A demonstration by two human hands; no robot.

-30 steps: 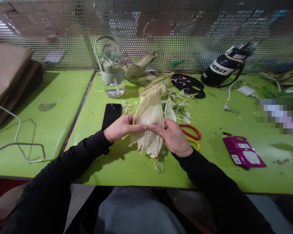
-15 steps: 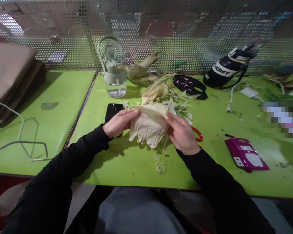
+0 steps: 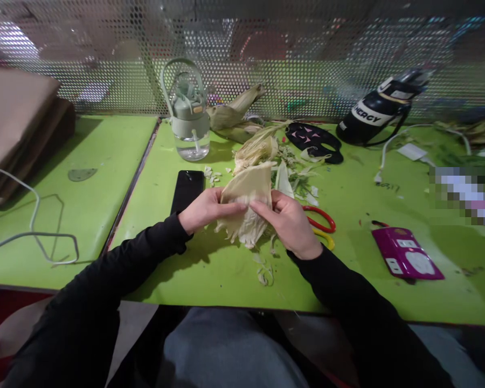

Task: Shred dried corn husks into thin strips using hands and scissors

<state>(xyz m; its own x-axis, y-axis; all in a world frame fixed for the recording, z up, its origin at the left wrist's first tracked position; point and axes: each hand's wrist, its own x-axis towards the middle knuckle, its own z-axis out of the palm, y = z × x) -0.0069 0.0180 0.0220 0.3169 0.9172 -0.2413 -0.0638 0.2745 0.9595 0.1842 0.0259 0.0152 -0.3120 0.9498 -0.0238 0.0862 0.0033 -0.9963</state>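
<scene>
Husk (image 3: 248,180), pale, one: right of the phone (image 3: 186,188), held up between both hands, neither clearly nearer; long axis running away from the person, frayed end closest. Left hand (image 3: 202,210): on the husk's phone side, narrow, pinching it, thumb uppermost. Right hand (image 3: 294,222): on the side away from the phone, pinching likewise, thumb-tips almost meeting. Bottle (image 3: 191,128): beyond the phone.

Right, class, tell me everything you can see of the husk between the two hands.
The husk is cream-coloured and papery-looking, smooth above, with a crinkled, ragged lower edge. The left hand grips one side and the right hand the other, thumbs close together on its front. Whether it touches the green table is unclear.
</scene>
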